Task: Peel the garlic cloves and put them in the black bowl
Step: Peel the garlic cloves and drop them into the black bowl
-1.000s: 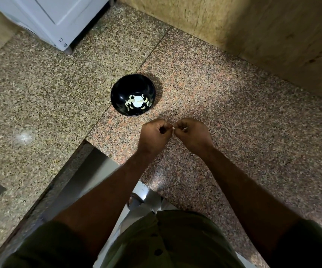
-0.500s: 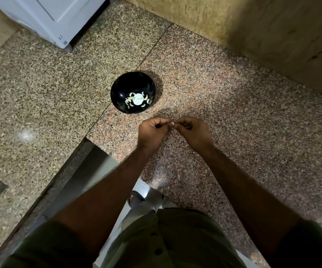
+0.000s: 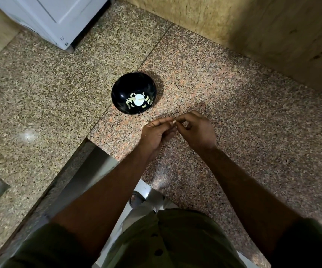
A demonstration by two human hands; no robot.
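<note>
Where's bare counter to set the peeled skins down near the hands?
Bare granite right of the right hand, toward the wall. Also left of the black bowl. Tight only between bowl and left hand.

Black bowl (image 3: 117,93) with pale cloves (image 3: 139,100) on speckled pink-brown granite counter (image 3: 233,105); white appliance (image 3: 56,18) at its far-left corner; olive-green shirt (image 3: 175,240)

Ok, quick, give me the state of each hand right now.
Left hand: fingers curled, pinching the garlic clove at its fingertips.
Right hand: fingers curled, pinching the same clove from the other side.
</note>
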